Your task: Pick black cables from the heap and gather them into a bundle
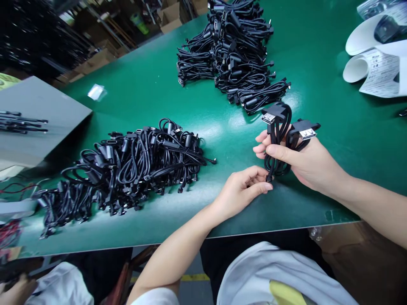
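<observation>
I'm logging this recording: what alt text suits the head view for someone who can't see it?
The right hand holds a coiled black cable bundle above a green table, its metal-ended connectors showing, while the left hand grips its lower end. One cable heap lies beyond the hands, another to the left.

Pale glare on green tabletop [235,144]

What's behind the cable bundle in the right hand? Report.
Behind the cable bundle, fingertips of the right hand show at one side, with green tabletop beyond; the finger lengths directly behind the coils are covered.
</observation>
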Tool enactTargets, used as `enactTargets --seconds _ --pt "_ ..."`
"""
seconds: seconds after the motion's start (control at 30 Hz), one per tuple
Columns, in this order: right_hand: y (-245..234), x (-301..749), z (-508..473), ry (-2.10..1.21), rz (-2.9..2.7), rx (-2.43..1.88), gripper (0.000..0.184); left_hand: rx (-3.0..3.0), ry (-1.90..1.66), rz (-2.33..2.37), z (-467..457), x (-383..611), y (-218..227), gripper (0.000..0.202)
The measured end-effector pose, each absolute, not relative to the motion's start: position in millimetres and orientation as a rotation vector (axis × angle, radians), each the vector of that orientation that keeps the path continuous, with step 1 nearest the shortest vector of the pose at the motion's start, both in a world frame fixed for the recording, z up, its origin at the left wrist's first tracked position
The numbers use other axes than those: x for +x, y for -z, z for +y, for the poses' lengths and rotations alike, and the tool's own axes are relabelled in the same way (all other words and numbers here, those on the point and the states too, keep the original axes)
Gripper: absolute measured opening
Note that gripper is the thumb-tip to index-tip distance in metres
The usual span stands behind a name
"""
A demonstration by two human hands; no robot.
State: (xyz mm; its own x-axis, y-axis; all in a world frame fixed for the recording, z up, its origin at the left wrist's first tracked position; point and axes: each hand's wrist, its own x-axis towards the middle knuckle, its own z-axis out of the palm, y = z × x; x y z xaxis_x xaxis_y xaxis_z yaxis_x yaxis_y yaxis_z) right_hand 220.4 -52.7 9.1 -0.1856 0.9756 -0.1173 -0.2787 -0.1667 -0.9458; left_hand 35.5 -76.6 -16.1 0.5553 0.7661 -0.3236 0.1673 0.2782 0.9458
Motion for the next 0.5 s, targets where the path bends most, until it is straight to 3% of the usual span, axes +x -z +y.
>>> enactTargets --seconds 0.3,0.5 --pt "-16.4 229.2 -43.7 -1.652 -0.808 -1.137 0.025 1.702 -0.504 0.926 -65.9 24.0 1.6 0.028" --pt "-12.9 229.2 -46.3 -1.633 -0.887 -1.19 0.034 2.31 -0.752 2.213 -48.9 -31.6 -15.7 0.033"
